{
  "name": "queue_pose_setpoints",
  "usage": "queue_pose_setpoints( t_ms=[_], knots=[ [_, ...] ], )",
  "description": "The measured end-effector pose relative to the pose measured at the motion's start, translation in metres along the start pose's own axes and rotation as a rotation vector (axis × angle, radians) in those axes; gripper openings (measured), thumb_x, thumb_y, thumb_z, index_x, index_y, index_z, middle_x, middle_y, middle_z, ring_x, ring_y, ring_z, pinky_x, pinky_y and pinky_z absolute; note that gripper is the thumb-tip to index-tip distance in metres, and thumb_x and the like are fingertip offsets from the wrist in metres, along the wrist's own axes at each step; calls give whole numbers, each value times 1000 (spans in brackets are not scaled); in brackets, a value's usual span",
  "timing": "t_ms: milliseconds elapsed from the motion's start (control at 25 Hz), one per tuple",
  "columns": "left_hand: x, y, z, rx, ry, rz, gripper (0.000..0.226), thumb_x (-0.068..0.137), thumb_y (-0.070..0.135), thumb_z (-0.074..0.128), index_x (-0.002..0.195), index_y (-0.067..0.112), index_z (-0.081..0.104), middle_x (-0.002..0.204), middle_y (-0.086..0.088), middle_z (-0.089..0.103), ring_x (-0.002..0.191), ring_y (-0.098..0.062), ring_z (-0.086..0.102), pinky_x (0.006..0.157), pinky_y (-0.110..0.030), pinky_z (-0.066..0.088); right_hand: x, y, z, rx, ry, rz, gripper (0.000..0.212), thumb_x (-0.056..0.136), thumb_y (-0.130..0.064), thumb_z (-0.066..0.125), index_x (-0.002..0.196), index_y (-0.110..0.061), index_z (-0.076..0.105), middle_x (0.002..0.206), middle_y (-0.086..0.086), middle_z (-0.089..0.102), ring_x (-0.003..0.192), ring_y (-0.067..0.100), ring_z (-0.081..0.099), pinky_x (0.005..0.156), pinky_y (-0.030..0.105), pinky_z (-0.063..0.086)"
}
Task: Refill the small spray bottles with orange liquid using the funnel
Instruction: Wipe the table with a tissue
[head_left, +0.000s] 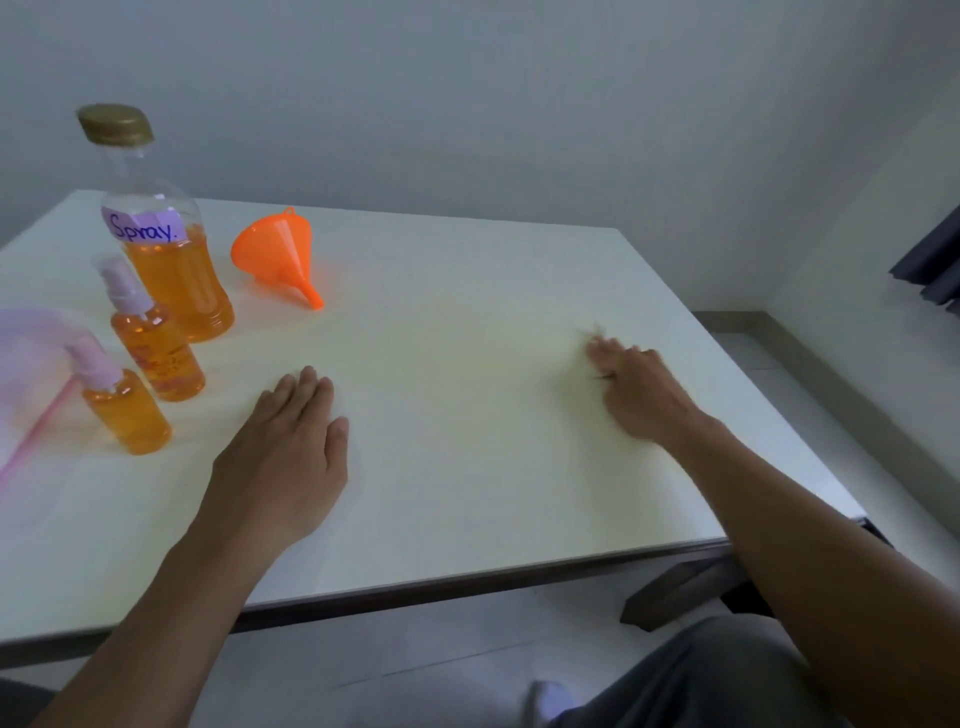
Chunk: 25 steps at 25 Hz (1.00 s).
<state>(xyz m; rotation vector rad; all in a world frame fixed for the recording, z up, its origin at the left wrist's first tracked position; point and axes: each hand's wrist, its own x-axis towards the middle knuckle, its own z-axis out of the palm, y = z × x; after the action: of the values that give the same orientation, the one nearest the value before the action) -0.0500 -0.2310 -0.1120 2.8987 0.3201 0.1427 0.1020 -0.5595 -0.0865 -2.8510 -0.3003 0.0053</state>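
Both hands empty, flat on table (467, 415): left hand (283, 457) fingers together, right hand (636, 395) blurred, loosely spread. Spray bottles (156, 353), both capped, appear full, funnel (275, 249) on its side, supply bottle (166, 260) grouped near far-left corner, prob. finished.

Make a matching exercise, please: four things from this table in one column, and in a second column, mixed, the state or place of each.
Things
1. funnel
2. big bottle
3. left hand
4. right hand

States
A. stands upright with a gold cap on
B. lies on its side, spout toward the person
C. blurred, on the right part of the table
D. flat, palm down, near the small spray bottles

Pairs: 1-B, 2-A, 3-D, 4-C
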Motion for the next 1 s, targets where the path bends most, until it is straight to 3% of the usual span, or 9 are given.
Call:
queue_pose_setpoints(
  t_ms=[80,200,400,520,640,720,800,880,1000],
  knots=[
    [1,-4,1,6,-7,29,61,100,43,8,156,19,7,164,3,0,151,-13,-2,119,-28,-3,11,-10,6,48,132,273,52,88,3,38,136,-6,57,138,21,55,128,42,52,103,36,43],
    [3,-2,4,-3,2,17,59,101,39,10,156,16,8,164,1,2,151,-13,0,120,-29,-2,26,-70,28,39,154,304,46,94,5,38,138,9,50,148,28,45,139,42,41,120,46,29],
    [5,-3,7,-42,36,-7,58,101,36,19,155,14,18,163,-1,12,151,-15,8,122,-31,4,46,-156,48,154,17,-9,41,95,-1,43,133,7,56,143,29,51,134,39,48,115,42,36],
    [5,-4,9,-58,54,-2,58,101,36,21,154,14,22,163,-2,16,150,-16,11,122,-33,7,30,-198,57,56,-89,-289,50,97,0,42,147,4,41,157,24,35,142,37,34,117,37,23],
    [3,-3,9,-35,43,-7,58,101,37,18,155,15,18,164,-1,11,151,-15,6,122,-33,6,5,-177,59,24,-140,-589,68,89,11,41,155,0,33,168,16,22,155,30,19,123,33,7],
    [2,-1,9,-10,29,-4,60,101,37,13,156,14,13,164,-1,5,151,-15,2,122,-32,3,7,-123,58,-5,-151,-650,75,84,12,43,157,-4,32,169,13,21,157,24,16,126,34,-1],
    [0,0,9,7,25,4,60,100,37,11,156,14,11,164,-2,3,151,-15,1,121,-32,0,18,-57,47,-52,-104,-513,72,86,0,42,157,-6,34,167,14,23,157,27,19,124,32,-4],
    [-1,3,10,-3,44,40,58,101,35,14,155,14,14,164,-1,7,151,-14,3,121,-31,0,20,-1,23,-20,3,-169,68,87,-8,34,156,-5,35,164,17,32,154,34,25,124,33,3],
    [-2,13,12,-76,76,110,53,102,26,24,154,14,24,163,0,15,150,-12,8,120,-28,1,13,17,3,61,155,353,54,92,4,37,145,3,44,152,21,42,145,38,34,123,42,21]
  ],
)
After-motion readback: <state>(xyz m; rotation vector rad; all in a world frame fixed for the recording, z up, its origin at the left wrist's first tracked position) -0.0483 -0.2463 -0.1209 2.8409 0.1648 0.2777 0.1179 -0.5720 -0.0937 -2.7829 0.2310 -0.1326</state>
